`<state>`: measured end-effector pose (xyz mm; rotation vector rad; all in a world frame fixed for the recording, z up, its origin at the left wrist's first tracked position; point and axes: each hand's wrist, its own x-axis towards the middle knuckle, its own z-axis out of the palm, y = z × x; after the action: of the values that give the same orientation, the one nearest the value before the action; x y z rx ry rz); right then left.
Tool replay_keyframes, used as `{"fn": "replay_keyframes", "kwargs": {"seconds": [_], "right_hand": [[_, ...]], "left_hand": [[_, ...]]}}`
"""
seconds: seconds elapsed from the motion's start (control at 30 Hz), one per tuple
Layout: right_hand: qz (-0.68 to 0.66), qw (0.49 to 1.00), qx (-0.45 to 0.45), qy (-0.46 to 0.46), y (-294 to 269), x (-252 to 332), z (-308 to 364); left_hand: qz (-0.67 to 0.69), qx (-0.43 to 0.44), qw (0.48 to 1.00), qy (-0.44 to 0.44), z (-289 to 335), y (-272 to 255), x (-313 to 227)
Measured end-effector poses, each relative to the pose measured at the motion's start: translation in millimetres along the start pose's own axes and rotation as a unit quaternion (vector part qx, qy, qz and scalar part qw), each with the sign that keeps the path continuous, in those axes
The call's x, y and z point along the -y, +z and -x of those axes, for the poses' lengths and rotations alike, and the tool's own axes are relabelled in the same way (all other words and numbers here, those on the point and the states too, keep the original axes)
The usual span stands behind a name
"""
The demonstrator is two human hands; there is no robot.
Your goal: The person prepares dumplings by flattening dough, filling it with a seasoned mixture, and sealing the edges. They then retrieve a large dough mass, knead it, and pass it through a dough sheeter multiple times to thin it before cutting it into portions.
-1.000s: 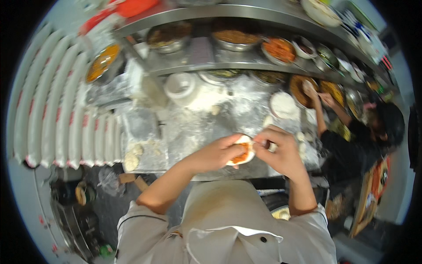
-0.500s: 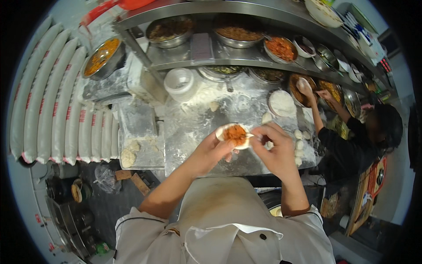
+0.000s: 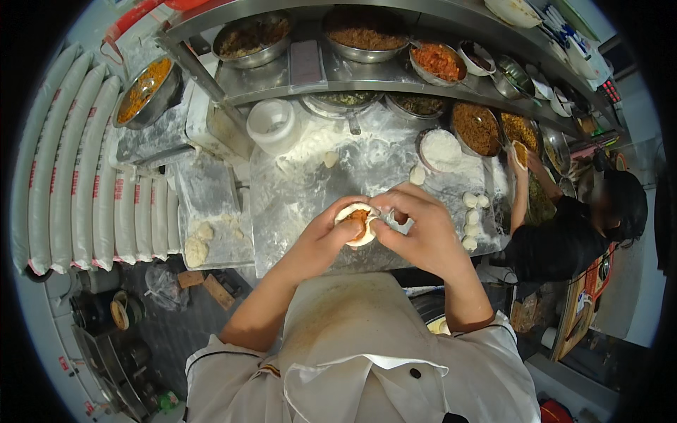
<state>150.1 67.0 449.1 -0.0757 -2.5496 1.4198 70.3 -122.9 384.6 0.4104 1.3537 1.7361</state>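
Observation:
A round dough wrapper (image 3: 362,242) with orange-red filling (image 3: 357,219) is held over the near part of the floured metal table (image 3: 296,204). Cupping it from the left is my left hand (image 3: 319,238), its thumb pressed onto the filling. My right hand (image 3: 423,229) pinches the right edge of the dough, where the rim is gathered into folds. Part of the filling still shows through the opening. Beyond my right hand lie several small dough pieces (image 3: 471,217) and a lone flattened piece (image 3: 417,175).
A shelf (image 3: 275,93) holding filling bowls (image 3: 438,62) spans the back. A white tub (image 3: 272,127) and flour bowl (image 3: 441,151) stand on the table. At right, a co-worker (image 3: 564,240) holds a filled wrapper. White sacks (image 3: 70,169) are stacked at left; dough (image 3: 196,252) lies nearby.
The wrapper has turned from spread flat to partly gathered around its filling, with my right hand now pinching its edge. The co-worker's hands have drawn back from the filling bowl. The view has shifted slightly.

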Motion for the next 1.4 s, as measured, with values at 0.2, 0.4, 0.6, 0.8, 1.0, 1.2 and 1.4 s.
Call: {"fn": "replay_keyframes", "kwargs": {"seconds": [0.2, 0.4, 0.6, 0.8, 1.0, 1.2, 1.4], "right_hand": [[0.007, 0.999, 0.032, -0.031, -2, -3, -2], [-0.006, 0.999, 0.035, -0.028, -1, -3, -1], [0.029, 0.999, 0.004, -0.035, -6, -5, 0], [0.055, 0.991, -0.070, -0.095, 3, -10, -2], [0.075, 0.987, -0.048, -0.132, 2, 0, -5], [0.070, 0.994, 0.004, -0.083, 3, 11, -4], [0.054, 0.994, 0.041, -0.082, 3, 8, -6]], "left_hand": [[-0.126, 0.074, 0.988, -0.042, -5, -13, -17], [-0.165, 0.104, 0.978, -0.074, -15, -13, -22], [0.163, 0.089, 0.980, -0.073, -12, -13, -3], [-0.011, 0.000, 1.000, 0.026, -10, 7, -3], [-0.127, -0.012, 0.991, 0.046, -9, 2, -9], [-0.130, 0.050, 0.990, 0.025, -8, -7, -24], [-0.164, 0.051, 0.980, -0.104, -8, -2, -50]]}}
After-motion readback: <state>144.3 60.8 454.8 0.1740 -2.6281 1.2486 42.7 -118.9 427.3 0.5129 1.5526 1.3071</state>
